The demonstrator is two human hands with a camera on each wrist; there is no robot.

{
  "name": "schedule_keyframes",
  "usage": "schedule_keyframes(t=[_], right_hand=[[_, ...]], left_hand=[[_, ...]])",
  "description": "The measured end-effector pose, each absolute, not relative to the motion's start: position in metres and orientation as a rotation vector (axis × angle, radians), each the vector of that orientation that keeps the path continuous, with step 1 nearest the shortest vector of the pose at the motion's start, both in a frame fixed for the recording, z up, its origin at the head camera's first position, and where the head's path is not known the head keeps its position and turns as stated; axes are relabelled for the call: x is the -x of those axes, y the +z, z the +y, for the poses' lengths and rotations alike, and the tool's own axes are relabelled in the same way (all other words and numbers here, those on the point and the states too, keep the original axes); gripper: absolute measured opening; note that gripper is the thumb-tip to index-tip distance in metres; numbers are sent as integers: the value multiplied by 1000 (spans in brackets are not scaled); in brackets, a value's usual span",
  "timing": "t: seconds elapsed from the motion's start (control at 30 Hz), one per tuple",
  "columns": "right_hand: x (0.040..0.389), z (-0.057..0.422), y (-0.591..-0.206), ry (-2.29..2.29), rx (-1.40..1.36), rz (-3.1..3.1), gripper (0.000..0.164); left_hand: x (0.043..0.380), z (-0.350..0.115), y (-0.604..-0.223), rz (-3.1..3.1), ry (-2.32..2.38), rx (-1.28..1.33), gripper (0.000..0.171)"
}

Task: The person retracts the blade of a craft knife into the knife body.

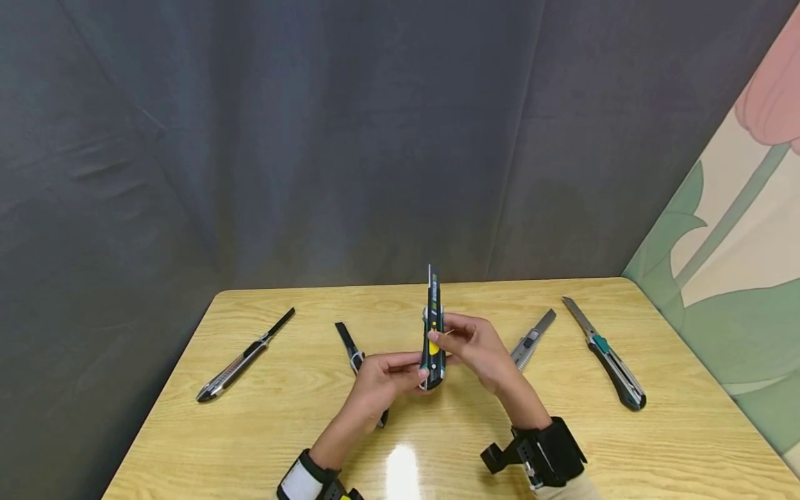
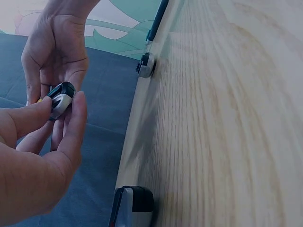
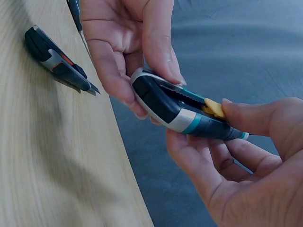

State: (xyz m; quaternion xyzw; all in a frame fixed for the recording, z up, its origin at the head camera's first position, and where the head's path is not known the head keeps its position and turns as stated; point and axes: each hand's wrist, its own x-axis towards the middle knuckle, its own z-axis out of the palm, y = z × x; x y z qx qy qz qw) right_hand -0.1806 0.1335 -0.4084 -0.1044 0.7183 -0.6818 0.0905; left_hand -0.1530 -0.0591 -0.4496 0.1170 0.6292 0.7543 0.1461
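The slim black-and-teal utility knife point(image 1: 434, 305) with a yellow plastic slider point(image 3: 214, 108) sits between both hands above the pale wood-grain table point(image 1: 281, 444), long axis front to rear, nose foremost. The left hand point(image 1: 384, 378) pinches its rear end; the right hand point(image 1: 478, 347) grips farther forward, thumb point(image 3: 251, 118) against the slider. Open room lies ahead, toward the dark grey fabric curtain point(image 1: 375, 139).

One wood-grain table point(image 1: 250, 444) bears a silver-and-black cutter point(image 1: 240, 368) at left, a partly hidden black-bladed cutter point(image 1: 348, 339), a grey cutter point(image 1: 533, 340) and a teal-accented cutter point(image 1: 606, 354). Dark curtain point(image 1: 375, 139) hangs behind; flower-patterned wall point(image 1: 737, 319) stands right.
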Motion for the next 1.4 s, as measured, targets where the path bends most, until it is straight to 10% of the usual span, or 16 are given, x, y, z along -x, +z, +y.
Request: schedule_keyframes(t=[1.4], right_hand=[[173,139,-407,-1886,469,2111,56]], left_hand=[[149,-60,-447,1803,2201,-340,30]])
